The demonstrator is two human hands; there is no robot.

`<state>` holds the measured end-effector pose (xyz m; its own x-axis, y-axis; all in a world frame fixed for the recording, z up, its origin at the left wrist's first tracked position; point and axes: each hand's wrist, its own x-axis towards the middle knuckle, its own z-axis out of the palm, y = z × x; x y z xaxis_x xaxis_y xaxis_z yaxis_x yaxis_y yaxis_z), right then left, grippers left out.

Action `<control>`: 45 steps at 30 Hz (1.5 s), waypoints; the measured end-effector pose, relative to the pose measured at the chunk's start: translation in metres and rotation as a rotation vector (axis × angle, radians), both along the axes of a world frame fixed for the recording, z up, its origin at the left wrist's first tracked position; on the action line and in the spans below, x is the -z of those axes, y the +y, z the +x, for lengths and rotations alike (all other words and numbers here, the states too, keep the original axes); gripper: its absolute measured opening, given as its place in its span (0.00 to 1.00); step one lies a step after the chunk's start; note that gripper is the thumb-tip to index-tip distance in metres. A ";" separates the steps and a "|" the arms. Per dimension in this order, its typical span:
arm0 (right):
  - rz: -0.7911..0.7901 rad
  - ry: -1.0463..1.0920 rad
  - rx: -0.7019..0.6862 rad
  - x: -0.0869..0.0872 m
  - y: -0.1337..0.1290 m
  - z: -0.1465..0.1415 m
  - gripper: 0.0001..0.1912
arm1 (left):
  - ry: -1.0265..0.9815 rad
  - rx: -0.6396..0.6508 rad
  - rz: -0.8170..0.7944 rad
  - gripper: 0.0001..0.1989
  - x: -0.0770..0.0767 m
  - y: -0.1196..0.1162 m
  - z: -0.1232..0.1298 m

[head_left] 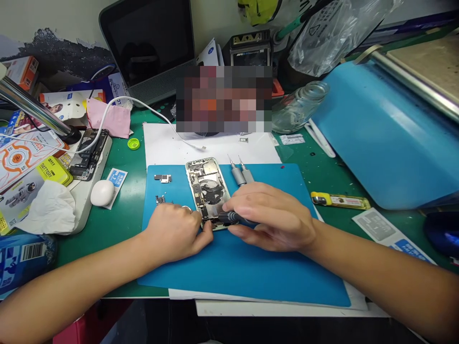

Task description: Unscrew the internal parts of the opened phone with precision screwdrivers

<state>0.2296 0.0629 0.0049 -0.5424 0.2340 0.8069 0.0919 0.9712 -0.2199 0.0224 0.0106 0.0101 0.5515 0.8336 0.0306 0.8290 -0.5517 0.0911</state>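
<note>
An opened phone (210,188) lies on a blue mat (247,274), its inner parts showing. My left hand (177,231) is closed at the phone's lower left edge, thumb and fingers against the frame; anything between them is hidden. From the right, my right hand (270,217) holds a dark-handled tool (238,219), whose front end lies over the phone's lower part. Two grey screwdrivers (241,173) lie side by side just above my right hand. Left of the phone are a small metal part (163,178) and another small component (159,199), partly beside my left hand.
A white mouse-like object (102,193) and a second opened phone (88,154) sit at the left. A white cable (143,101) arches behind. At the right are a yellow cutter (340,200), a glass jar (300,106) and a large blue sheet (380,138).
</note>
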 end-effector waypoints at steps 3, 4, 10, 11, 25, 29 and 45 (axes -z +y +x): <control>0.013 -0.018 0.027 0.000 0.000 0.001 0.07 | -0.004 0.006 -0.010 0.23 0.000 0.000 0.000; 0.016 -0.022 0.032 0.000 0.000 0.001 0.07 | -0.005 0.008 -0.009 0.23 0.000 0.000 0.000; 0.007 -0.021 0.026 0.001 0.000 0.003 0.09 | 0.005 0.010 -0.011 0.23 0.001 0.000 0.001; 0.006 -0.027 0.026 0.001 0.000 0.004 0.09 | 0.007 0.010 -0.017 0.23 0.000 0.000 0.001; -0.056 -0.037 0.026 0.000 -0.003 0.006 0.26 | 0.012 0.006 -0.050 0.24 -0.001 0.001 0.002; 0.001 -0.040 0.060 -0.002 -0.002 0.007 0.21 | 0.021 0.003 -0.045 0.24 -0.002 0.001 0.002; 0.006 -0.068 0.054 -0.002 -0.002 0.007 0.16 | 0.005 0.017 0.009 0.22 0.000 0.001 0.001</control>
